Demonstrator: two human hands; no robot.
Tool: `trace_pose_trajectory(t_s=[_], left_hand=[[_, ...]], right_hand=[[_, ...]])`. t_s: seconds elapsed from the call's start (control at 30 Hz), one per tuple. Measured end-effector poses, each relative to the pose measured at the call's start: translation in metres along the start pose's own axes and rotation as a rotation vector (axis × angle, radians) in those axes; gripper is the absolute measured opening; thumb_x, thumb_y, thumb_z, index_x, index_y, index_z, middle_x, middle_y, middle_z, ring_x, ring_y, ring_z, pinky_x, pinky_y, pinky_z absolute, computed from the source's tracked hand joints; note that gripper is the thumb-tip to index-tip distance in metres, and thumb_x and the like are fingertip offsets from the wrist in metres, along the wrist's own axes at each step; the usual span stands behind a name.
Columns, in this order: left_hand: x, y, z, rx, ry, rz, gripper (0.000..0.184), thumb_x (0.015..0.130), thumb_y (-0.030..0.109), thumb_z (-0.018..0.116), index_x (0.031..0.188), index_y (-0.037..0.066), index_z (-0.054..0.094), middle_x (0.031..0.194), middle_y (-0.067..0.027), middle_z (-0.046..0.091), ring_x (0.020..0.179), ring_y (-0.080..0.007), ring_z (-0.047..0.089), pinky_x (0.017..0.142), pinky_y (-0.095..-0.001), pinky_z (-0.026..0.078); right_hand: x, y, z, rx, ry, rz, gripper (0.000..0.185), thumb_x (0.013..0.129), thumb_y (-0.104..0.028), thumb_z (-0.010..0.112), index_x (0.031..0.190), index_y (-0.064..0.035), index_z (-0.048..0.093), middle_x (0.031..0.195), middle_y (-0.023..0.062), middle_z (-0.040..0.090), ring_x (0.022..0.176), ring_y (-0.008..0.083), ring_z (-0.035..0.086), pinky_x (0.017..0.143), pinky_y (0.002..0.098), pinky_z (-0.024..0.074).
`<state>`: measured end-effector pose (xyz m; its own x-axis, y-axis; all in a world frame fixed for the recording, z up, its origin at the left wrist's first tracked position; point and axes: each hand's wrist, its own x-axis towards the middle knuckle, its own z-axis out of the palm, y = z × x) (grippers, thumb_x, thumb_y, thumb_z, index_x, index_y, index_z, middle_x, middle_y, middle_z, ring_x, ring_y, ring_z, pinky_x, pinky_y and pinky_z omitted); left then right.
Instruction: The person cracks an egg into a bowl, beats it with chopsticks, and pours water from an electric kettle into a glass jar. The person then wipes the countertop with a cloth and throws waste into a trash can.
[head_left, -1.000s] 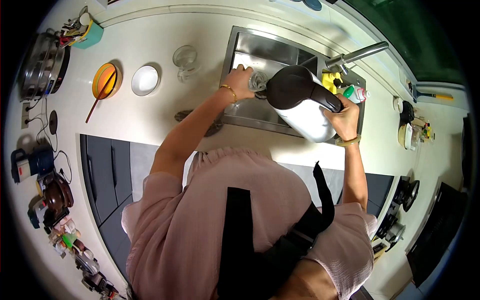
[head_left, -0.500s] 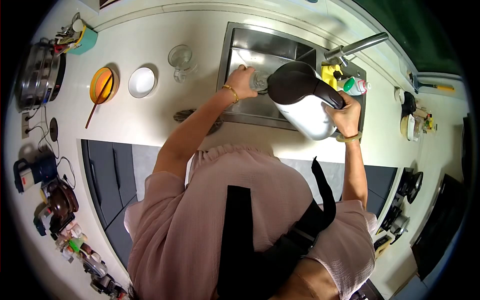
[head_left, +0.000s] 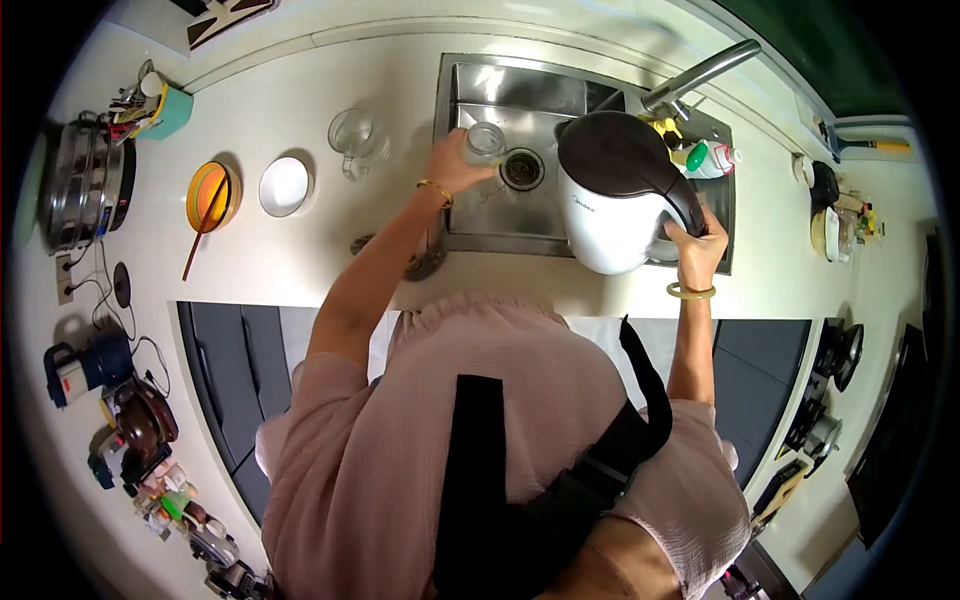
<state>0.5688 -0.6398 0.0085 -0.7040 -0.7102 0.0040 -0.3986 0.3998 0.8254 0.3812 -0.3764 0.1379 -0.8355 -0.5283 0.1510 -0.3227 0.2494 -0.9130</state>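
Holding a glass [head_left: 485, 142] and a kettle [head_left: 612, 190] apart over the sink [head_left: 500, 242].
The left hand [head_left: 458, 163] is curled part way shut around the side of the glass, over the left part of the sink. The right hand [head_left: 700, 248] is closed around the kettle's handle [head_left: 682, 200], with the kettle over the right part of the sink. Half a second ago the glass was right by the kettle's spout and the kettle leaned over to the left. Now the glass is further left, the kettle is further right and stands more upright, and the round drain [head_left: 522, 169] shows in the gap. I cannot tell how much water is in the glass. The mug [head_left: 352, 132] and the white bowl [head_left: 285, 187] stay on the counter [head_left: 385, 65].
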Motion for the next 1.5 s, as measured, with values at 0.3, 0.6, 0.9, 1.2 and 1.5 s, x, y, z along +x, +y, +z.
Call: trace_pose_trajectory(t_s=[0.3, 0.6, 0.9, 1.2, 1.5], left_hand=[[0.018, -0.016, -0.002, 0.397, -0.261, -0.018, 0.061, 0.048, 0.044, 0.066, 0.085, -0.002, 0.052, 0.083, -0.0193, 0.056, 0.079, -0.0314, 0.055, 0.07, -0.0364, 0.044], [0.02, 0.023, -0.008, 0.512, -0.413, -0.15, 0.063, 0.05, 0.05, 0.061, 0.081, -0.004, 0.059, 0.079, -0.02, 0.059, 0.076, -0.0303, 0.058, 0.067, -0.0353, 0.045], [0.045, 0.053, -0.004, 1.113, -0.808, 0.107, 0.049, 0.06, 0.047, 0.055, 0.079, 0.002, 0.062, 0.076, -0.0131, 0.061, 0.07, -0.0239, 0.06, 0.059, -0.0323, 0.047], [0.05, 0.073, 0.057, 2.367, -1.298, -0.132, 0.032, 0.073, 0.04, 0.048, 0.087, 0.014, 0.061, 0.082, -0.0063, 0.062, 0.06, -0.0132, 0.061, 0.045, -0.0176, 0.046], [0.045, 0.09, 0.027, 2.038, -1.415, 0.27, 0.035, 0.067, 0.038, 0.053, 0.082, 0.007, 0.06, 0.069, -0.0084, 0.062, 0.063, -0.0161, 0.061, 0.046, -0.024, 0.047]], right_hand=[[-0.004, -0.006, -0.012, -0.089, -0.022, 0.014, 0.019, 0.053, -0.001, 0.06, 0.071, 0.0029, 0.055, 0.061, -0.0022, 0.049, 0.056, 0.0064, 0.041, 0.052, 0.0192, 0.0346], [-0.006, -0.005, -0.012, -0.086, -0.021, 0.014, 0.02, 0.053, -0.002, 0.06, 0.071, 0.0028, 0.056, 0.06, -0.0013, 0.049, 0.055, 0.0063, 0.041, 0.052, 0.0193, 0.0349], [-0.002, -0.005, -0.013, -0.098, -0.032, 0.016, 0.02, 0.053, -0.002, 0.06, 0.072, 0.0028, 0.056, 0.059, -0.001, 0.05, 0.054, 0.0064, 0.042, 0.05, 0.0196, 0.0355], [-0.002, 0.002, -0.014, -0.106, -0.034, 0.019, 0.02, 0.054, 0.001, 0.06, 0.074, 0.0023, 0.056, 0.062, -0.0029, 0.05, 0.056, 0.0053, 0.042, 0.052, 0.0177, 0.0341], [-0.001, -0.004, -0.009, -0.084, -0.024, 0.025, 0.021, 0.054, -0.003, 0.063, 0.074, 0.0027, 0.058, 0.061, -0.0003, 0.053, 0.054, 0.0062, 0.044, 0.051, 0.0196, 0.0369]])
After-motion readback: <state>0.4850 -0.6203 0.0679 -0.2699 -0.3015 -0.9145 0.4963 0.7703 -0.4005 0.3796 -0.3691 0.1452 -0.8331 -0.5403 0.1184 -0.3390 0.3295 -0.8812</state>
